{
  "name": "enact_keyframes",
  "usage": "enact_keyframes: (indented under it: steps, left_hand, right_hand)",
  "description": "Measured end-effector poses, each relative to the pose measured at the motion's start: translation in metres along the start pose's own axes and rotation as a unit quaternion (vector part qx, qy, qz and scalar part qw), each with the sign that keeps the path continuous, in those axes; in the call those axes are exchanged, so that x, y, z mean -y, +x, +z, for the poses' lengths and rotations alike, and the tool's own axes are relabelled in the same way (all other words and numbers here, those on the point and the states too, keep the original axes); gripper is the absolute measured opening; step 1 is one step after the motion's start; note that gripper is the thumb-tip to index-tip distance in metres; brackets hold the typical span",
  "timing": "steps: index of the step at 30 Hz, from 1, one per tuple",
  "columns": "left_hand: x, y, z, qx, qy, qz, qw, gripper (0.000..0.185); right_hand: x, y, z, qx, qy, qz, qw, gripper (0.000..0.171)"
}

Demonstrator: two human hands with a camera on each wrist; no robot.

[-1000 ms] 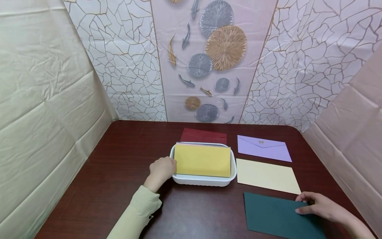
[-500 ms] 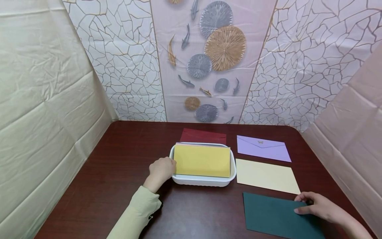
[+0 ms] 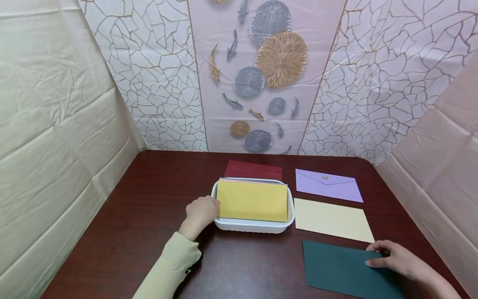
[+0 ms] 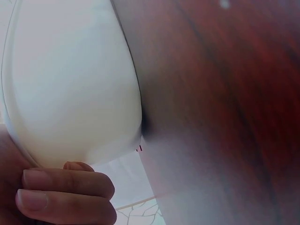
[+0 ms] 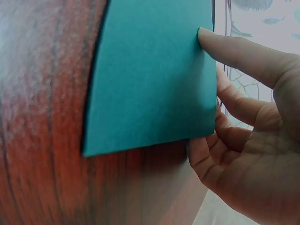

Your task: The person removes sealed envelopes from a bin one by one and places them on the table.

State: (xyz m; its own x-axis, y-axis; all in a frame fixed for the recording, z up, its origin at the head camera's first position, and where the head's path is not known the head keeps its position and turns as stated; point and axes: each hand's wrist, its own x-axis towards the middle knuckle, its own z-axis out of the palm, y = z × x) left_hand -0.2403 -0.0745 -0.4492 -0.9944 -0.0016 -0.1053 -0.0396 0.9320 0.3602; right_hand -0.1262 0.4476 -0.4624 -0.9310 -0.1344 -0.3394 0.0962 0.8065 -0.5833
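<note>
My left hand [image 3: 201,211] grips the left rim of a white plastic tray [image 3: 254,226], its fingers curled at the tray's wall in the left wrist view. Inside the tray leans a stack of envelopes, a yellow envelope [image 3: 252,200] in front. At the lower right my right hand [image 3: 397,259] pinches the far right corner of a dark green envelope [image 3: 343,268]. In the right wrist view the thumb [image 5: 243,54] presses on its face and the other fingers are behind or under its edge.
Behind the tray lies a dark red envelope [image 3: 254,169], partly hidden. To the right lie a lavender envelope [image 3: 328,185] and a cream envelope [image 3: 332,219], above the green one. Curtains and a patterned cloth border the dark wooden table [image 3: 157,182].
The green envelope and my right hand have shifted very slightly left in the head view, as has the whole scene. Both grips stay the same.
</note>
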Motion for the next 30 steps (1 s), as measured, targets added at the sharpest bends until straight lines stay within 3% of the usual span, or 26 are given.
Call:
enact_keyframes:
  steps: [30]
  left_hand:
    - [-0.0013,-0.0007,-0.001,0.011,0.005,0.002,0.9999,0.045]
  right_hand:
    - [0.0028,-0.0017,0.0078,-0.021,-0.007,-0.05,0.998,0.033]
